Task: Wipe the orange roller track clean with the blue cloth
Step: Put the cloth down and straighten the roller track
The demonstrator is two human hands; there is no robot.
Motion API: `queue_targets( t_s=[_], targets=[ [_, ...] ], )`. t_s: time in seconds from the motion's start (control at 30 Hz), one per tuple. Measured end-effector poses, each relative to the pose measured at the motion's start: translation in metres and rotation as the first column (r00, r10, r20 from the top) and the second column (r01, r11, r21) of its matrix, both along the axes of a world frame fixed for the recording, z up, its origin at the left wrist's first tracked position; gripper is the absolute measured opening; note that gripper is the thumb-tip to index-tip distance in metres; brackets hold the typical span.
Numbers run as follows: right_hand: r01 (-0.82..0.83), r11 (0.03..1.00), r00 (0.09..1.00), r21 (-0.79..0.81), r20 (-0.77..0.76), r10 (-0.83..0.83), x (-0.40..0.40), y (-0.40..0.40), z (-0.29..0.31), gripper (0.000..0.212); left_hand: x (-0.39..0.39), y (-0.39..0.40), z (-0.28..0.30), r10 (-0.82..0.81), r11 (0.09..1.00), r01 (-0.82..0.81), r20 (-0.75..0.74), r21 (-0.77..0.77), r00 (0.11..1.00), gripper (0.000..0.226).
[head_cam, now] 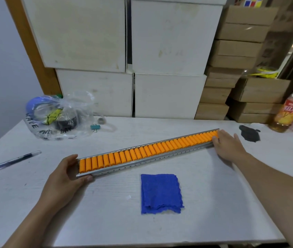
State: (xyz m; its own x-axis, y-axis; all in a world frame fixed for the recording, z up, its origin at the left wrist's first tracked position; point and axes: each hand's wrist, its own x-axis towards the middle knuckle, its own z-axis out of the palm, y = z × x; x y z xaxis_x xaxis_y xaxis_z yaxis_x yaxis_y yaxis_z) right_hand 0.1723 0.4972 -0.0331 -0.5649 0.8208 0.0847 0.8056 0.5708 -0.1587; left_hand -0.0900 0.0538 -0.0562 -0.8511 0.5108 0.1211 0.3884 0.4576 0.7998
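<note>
Track (147,152) lies on table (213,203), long axis running near-left to far-right. My left hand (65,174) clasps near end; right hand (228,144) rests on far end, grip unclear. Cloth (160,193) folded just below track's middle, untouched. I judge right hand slightly nearer cloth.

Both hands on the orange roller track (147,152): left hand (67,173) grips the near-left end, right hand (228,144) on the far-right end. Folded blue cloth (160,193) sits just in front on the white table (213,203), untouched.

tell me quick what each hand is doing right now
Left hand: closed on the near end of the roller track.
Right hand: resting on the track's far end; grip unclear.
</note>
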Motion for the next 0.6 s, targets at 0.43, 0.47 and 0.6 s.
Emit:
queue_targets(
  t_s=[0.43, 0.47, 0.6],
  targets=[
    [-0.484, 0.873, 0.862, 0.064, -0.137, 0.488, -0.076, -0.16, 0.029, 0.049, 0.006, 0.001, 0.007, 0.016, 1.0, -0.016, 0.019, -0.016, 1.0, 0.08],
    [-0.595, 0.801, 0.788, 0.061, -0.148, 0.597, -0.085, -0.191, 0.031, 0.048, 0.007, 0.001, 0.008, 0.015, 1.0, -0.014, 0.021, -0.015, 1.0, 0.078],
    [-0.837, 0.538, 0.524, 0.106, -0.134, 0.841, -0.127, -0.283, 0.025, 0.038, 0.007, 0.001, 0.009, 0.002, 1.0, -0.001, 0.033, -0.006, 0.999, 0.078]
  ],
)
